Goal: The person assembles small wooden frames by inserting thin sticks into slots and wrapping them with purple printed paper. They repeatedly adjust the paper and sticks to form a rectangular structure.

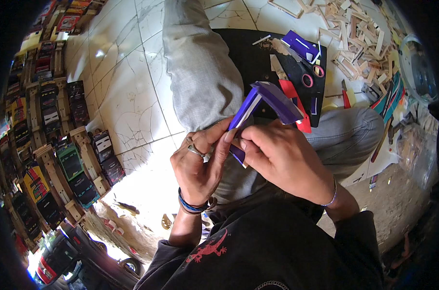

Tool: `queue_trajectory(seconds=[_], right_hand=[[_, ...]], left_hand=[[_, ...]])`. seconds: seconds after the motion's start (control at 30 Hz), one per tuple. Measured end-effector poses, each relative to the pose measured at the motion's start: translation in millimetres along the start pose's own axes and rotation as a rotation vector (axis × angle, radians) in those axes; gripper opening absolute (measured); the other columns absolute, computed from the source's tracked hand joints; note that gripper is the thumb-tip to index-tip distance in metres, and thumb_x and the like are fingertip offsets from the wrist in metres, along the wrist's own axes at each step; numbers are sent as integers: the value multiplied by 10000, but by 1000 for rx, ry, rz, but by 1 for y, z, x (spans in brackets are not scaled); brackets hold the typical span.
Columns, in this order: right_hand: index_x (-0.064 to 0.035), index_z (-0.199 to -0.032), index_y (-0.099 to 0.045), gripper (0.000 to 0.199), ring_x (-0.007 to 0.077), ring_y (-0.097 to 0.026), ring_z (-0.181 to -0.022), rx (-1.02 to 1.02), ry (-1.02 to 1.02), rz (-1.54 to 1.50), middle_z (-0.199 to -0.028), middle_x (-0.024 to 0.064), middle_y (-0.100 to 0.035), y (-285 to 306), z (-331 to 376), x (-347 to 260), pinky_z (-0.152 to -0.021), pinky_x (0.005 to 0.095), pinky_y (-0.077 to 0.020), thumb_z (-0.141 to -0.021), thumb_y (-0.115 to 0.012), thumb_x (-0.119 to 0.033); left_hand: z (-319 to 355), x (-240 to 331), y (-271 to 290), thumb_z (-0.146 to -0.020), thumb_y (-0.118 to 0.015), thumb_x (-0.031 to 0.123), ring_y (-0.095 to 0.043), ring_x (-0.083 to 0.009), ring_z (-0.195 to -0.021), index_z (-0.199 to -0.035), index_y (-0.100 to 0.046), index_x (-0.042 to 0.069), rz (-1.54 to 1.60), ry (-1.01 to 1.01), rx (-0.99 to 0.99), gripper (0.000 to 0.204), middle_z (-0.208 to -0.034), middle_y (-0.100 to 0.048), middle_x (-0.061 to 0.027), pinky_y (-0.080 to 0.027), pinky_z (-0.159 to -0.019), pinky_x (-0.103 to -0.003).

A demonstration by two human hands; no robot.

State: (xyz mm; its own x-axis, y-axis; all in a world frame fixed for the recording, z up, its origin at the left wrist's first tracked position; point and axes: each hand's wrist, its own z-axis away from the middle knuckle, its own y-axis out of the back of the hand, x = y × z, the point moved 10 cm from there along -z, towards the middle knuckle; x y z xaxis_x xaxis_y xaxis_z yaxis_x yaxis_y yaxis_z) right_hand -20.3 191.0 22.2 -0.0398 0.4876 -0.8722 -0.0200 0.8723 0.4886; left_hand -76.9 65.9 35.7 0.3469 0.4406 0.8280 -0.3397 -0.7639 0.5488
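A glossy purple sheet [280, 100] with white edges is folded over at an angle between my hands, above my lap. My left hand [196, 162] wears a ring and pinches the sheet's lower left part between thumb and fingers. Against the same lower part, my right hand [284, 157] is closed with thumb and fingers together. My fingers hide part of what is gripped there. Beyond the sheet, scissors [307, 80] with pink-lined handle loops lie on a black board [251, 58]. Another purple piece [300, 44] lies at the board's far right corner.
A long red object [297, 108] lies on the board beside the held sheet. Many small wooden pieces [357, 41] are heaped at the far right, near a clear plastic container [416, 70]. On the left stand wooden racks [59, 176] of colourful printed panels. Pale cracked tiles [122, 72] cover the floor.
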Motion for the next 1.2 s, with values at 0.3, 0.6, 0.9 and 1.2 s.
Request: queue_trajectory(seconds=[0.3,0.6,0.9,1.2], right_hand=[[9,-991,-679,202,67,-672,-768,-37,-359,-911,-824,31,-715,-22,9,38,-646,248,-502,-1049,-581,-158],[15,-1114,-681,241,32,-600,-804,-48,-411,-902,-885,15,-686,-27,8,36,-674,215,-474,-1028,-633,-205],[-32,-1113,-675,258,41,-566,-807,-61,-621,-1246,-883,-27,-651,-53,18,44,-722,227,-461,-1061,-582,-267],[75,-1177,-643,276,133,-723,-916,-9,-350,-894,-1015,127,-754,-15,18,27,-751,223,-548,-1030,-623,-156]], left_hand=[[13,-29,-2,-958,-574,-75,-644,-134,-966,-1159,-613,-76,439,80,-12,204,-1049,-690,-94,-495,-904,-264],[21,-41,1,-944,-612,10,-652,-150,-1017,-1172,-615,-69,514,165,71,241,-1055,-693,-92,-506,-935,-290],[11,-20,-2,-1044,-548,44,-705,-293,-1043,-1239,-503,37,560,80,75,201,-1133,-707,-251,-535,-945,-373],[16,-33,8,-1024,-574,20,-697,-249,-1018,-1276,-549,-48,296,108,127,262,-1133,-714,-222,-542,-927,-351]])
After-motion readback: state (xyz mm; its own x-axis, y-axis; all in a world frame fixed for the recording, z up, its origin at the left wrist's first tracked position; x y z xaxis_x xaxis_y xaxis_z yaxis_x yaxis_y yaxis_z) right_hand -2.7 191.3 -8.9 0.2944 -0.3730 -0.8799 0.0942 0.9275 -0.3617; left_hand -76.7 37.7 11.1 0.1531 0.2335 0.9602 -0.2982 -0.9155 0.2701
